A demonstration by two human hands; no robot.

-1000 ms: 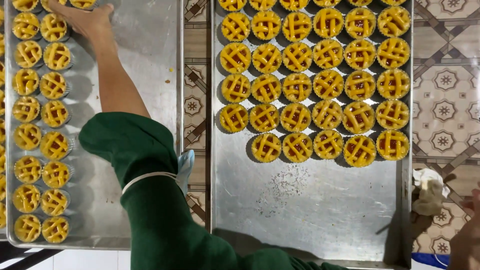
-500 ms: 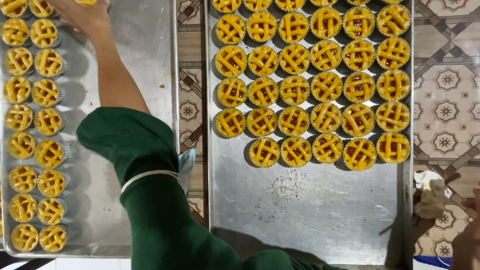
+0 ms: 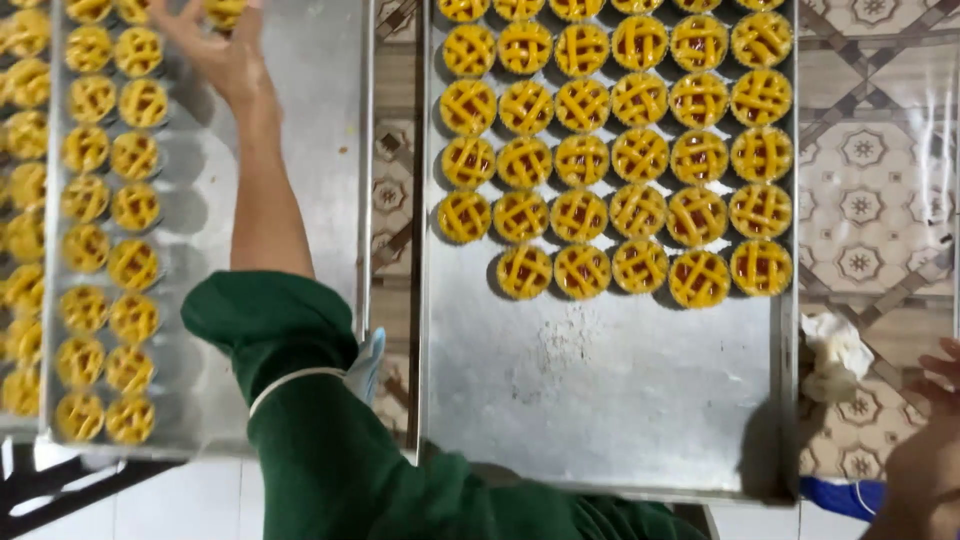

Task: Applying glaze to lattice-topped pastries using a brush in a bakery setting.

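Observation:
My left hand reaches to the far end of the left metal tray, its fingers around a yellow lattice tart at the top edge of the view. Two columns of small lattice tarts run down that tray's left side. My bare forearm crosses the tray, and the green sleeve ends near the elbow. My right hand is at the bottom right edge, partly cut off, fingers apart, beside a crumpled white cloth.
The right metal tray holds several rows of jam-filled lattice tarts in its far half. Another column of tarts lies at the far left. Patterned tiles show between and beside the trays. A blue face mask hangs at my chest.
My left hand has shifted a little to the right at the far end of the left tray. The view has drifted slightly. My right hand has hardly moved.

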